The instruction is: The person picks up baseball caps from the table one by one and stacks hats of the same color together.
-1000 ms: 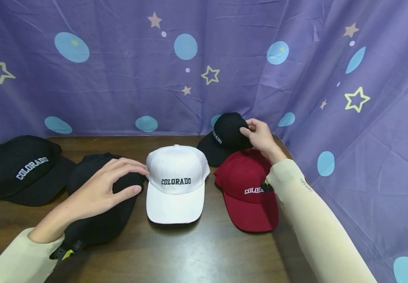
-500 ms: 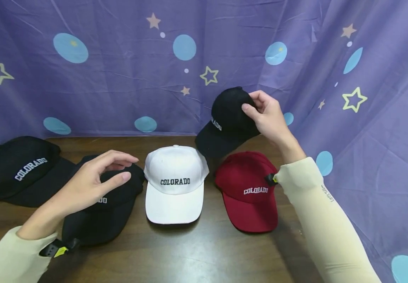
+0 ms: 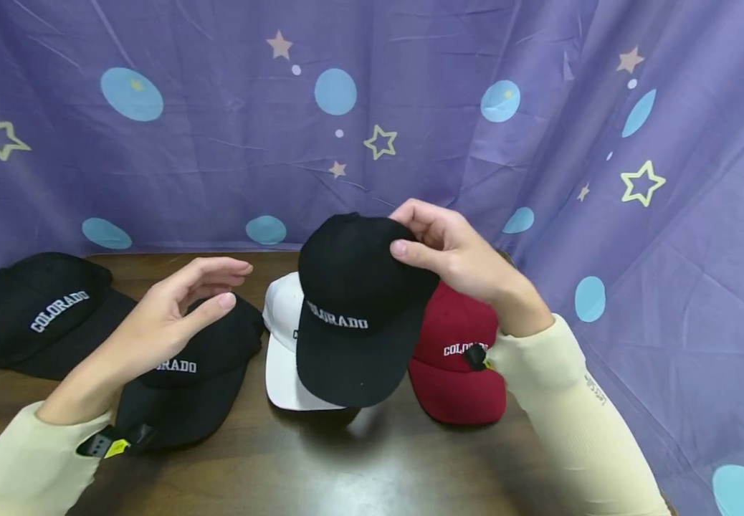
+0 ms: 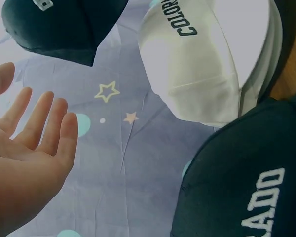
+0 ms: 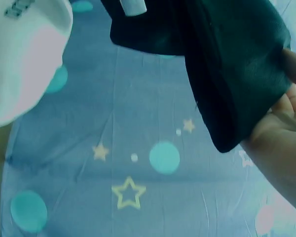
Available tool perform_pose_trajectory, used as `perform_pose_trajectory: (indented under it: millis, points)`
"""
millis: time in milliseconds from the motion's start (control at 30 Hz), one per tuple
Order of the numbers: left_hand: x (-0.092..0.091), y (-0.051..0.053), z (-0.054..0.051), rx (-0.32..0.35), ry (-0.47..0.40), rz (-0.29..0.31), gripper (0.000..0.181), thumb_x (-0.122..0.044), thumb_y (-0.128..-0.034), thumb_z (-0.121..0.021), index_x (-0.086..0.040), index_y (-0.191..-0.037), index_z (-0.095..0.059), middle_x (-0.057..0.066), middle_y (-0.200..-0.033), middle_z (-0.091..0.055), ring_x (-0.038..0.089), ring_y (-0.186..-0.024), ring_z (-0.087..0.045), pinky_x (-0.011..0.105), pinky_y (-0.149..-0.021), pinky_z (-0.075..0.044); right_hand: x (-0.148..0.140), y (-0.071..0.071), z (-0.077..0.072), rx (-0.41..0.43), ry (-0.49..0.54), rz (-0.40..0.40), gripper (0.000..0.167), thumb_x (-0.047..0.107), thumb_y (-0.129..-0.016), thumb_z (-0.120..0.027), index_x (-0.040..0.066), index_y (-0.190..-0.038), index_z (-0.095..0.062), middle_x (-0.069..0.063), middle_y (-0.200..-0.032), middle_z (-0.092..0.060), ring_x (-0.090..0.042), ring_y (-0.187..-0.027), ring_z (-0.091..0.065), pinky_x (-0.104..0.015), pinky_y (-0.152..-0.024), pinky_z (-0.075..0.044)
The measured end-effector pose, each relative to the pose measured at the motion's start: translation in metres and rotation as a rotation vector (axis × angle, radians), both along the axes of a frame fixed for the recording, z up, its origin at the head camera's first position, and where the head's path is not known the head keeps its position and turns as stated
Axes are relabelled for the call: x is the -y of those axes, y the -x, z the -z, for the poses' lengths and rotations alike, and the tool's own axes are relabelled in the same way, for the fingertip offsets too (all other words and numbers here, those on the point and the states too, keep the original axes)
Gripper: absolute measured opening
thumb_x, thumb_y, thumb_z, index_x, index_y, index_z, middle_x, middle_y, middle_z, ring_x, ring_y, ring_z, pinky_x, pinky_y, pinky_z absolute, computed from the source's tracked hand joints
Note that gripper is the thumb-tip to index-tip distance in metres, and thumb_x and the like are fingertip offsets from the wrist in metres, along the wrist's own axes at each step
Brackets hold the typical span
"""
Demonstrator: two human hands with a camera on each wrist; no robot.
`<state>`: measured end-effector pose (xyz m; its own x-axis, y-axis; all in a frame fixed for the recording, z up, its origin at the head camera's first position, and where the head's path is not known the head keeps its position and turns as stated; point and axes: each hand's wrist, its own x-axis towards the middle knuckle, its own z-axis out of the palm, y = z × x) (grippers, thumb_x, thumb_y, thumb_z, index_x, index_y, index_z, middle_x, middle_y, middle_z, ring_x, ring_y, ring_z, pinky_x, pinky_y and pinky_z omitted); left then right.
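My right hand [image 3: 459, 254] pinches the right side of a black baseball cap [image 3: 359, 279], lettered in white on its front. That cap hangs in the air, covering part of a white cap [image 3: 282, 358] and the edge of a red cap [image 3: 456, 380]. In the right wrist view the thumb and fingers are on the held cap [image 5: 237, 64]. My left hand [image 3: 159, 330] hovers, fingers relaxed and apart from the thumb, over a second black cap [image 3: 198, 387], part of which it hides. Nothing lies between thumb and fingers in the left wrist view.
A third black cap [image 3: 43, 315] sits at the far left of the wooden table [image 3: 269, 466], its brim close to the second one. Behind the table hangs a purple curtain [image 3: 217, 143] printed with stars and dots, which also runs along the right side.
My right hand has lifted the black cap from behind the red cap, then brought it left and nearer, in front of the white cap. My left hand has drawn slightly back left.
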<state>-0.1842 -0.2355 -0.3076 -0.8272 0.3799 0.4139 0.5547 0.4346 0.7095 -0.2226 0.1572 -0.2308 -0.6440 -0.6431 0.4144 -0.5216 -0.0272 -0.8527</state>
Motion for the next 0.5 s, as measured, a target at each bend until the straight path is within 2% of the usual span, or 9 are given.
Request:
perform_pose_trajectory:
  millis: [233, 333, 500]
  points:
    - [-0.005, 0.007, -0.001, -0.035, -0.019, 0.086, 0.056, 0.002, -0.1046, -0.060, -0.017, -0.157, -0.050, 0.000, -0.153, -0.057, 0.009, -0.138, -0.054, 0.015, -0.110, -0.041, 0.023, -0.010, 0.015, -0.014, -0.050, -0.178, 0.009, -0.002, -0.102, -0.062, -0.003, -0.111, -0.062, -0.016, -0.097, -0.068, -0.029, -0.088, -0.067, -0.039, -0.083, -0.057]
    - [-0.007, 0.007, 0.003, -0.001, -0.004, 0.142, 0.057, 0.001, -0.1062, -0.057, -0.019, -0.158, -0.048, 0.001, -0.156, -0.054, 0.008, -0.142, -0.050, 0.015, -0.111, -0.039, 0.032, -0.013, 0.020, 0.016, -0.062, -0.244, 0.009, -0.005, -0.101, -0.060, -0.004, -0.110, -0.061, -0.017, -0.098, -0.067, -0.030, -0.091, -0.066, -0.041, -0.085, -0.056]
    - [-0.007, 0.006, 0.013, 0.108, 0.025, 0.292, 0.054, 0.000, -0.1081, -0.050, -0.020, -0.158, -0.048, 0.002, -0.156, -0.054, 0.011, -0.144, -0.049, 0.017, -0.112, -0.039, 0.044, -0.016, 0.031, 0.073, -0.088, -0.312, 0.010, -0.006, -0.101, -0.059, -0.004, -0.110, -0.059, -0.014, -0.098, -0.065, -0.029, -0.094, -0.061, -0.039, -0.088, -0.054]
